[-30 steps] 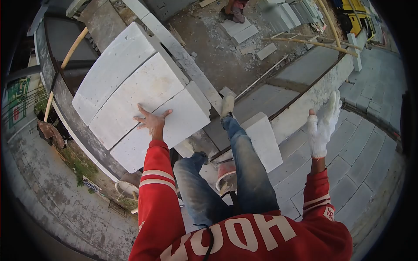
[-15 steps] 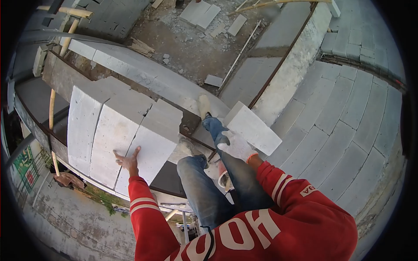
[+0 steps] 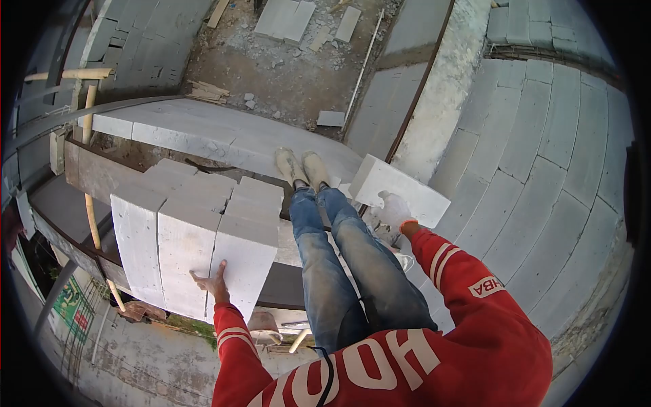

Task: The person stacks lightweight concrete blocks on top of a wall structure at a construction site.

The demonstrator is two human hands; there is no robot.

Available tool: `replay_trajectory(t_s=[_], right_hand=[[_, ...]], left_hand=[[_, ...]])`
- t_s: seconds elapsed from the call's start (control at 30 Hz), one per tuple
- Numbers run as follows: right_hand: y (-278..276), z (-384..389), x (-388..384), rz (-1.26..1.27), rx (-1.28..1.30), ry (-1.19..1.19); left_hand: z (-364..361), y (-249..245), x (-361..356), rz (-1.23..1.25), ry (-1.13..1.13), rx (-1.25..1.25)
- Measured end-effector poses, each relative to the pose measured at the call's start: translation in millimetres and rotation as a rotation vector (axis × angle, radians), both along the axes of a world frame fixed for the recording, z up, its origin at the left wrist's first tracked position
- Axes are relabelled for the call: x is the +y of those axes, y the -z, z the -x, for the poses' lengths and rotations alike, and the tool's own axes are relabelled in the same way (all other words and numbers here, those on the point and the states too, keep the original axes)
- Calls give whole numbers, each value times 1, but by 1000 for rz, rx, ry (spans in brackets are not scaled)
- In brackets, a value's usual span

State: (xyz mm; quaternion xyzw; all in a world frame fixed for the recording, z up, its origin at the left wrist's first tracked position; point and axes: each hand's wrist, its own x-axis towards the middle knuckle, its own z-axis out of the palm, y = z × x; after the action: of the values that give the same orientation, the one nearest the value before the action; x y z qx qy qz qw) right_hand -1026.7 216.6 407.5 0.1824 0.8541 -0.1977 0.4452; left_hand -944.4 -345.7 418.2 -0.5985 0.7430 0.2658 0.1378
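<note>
My left hand (image 3: 213, 279), bare, presses its spread fingers against the upright faces of large pale concrete blocks (image 3: 186, 244) standing side by side at the left. It lies across the narrow gap between two of them and grips nothing. My right hand (image 3: 395, 209), in a whitish glove, rests with fingers apart on a separate pale block (image 3: 424, 198) at the end of the speckled wall. Part of that block's face is hidden behind the glove. My dusty boots (image 3: 302, 166) stand side by side on the pale wall top between the two hands.
A long block wall (image 3: 196, 129) runs to the upper left. At the right is a coursed block wall (image 3: 522, 183). Rubble, planks and more blocks (image 3: 285, 19) lie on the ground far below. Wooden poles (image 3: 90, 197) and lower ground (image 3: 135, 353) are at the left.
My right hand has moved off my leg onto the separate block. My left foot has come forward beside the right one. My left hand stays against the row of blocks.
</note>
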Motion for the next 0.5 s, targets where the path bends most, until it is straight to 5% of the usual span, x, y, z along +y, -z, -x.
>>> replay_trajectory(t_s=[0.23, 0.4, 0.5], right_hand=[[75, 47, -35, -64, -86, -649], [112, 44, -43, -87, 24, -307], [111, 36, -36, -93, 78, -348]], left_hand=[[10, -16, 7, -75, -6, 14], [22, -28, 20, -105, -84, -25], [27, -32, 23, -156, -118, 17]])
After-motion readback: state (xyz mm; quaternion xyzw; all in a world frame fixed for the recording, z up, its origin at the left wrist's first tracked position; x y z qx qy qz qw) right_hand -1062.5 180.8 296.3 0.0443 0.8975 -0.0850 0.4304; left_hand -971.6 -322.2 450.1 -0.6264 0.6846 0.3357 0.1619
